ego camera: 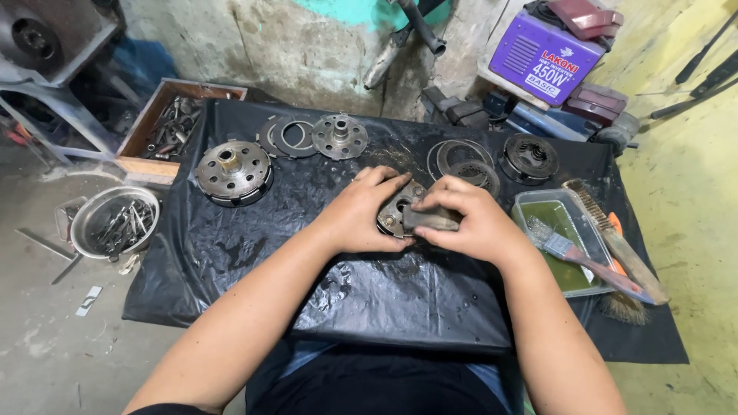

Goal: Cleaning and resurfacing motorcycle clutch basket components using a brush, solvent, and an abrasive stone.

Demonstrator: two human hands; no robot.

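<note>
Left hand (361, 214) was cupped over a round metal clutch part (396, 211) resting on the black-sheeted surface (254, 253), fingers curled over its far edge, which I judged pinned it against turning. My right hand (477, 223) was closed around a dark block-shaped tool (432, 220), pressing its end onto the part's face. Other pieces sat apart in a row behind: a drum-shaped hub (233, 170), flat rings (286, 137), a flanged disc (340, 136). Just right of my hands, a clear tray of greenish liquid (550, 211) held a paintbrush (573, 252), with a wire brush (615, 242) alongside.
</note>
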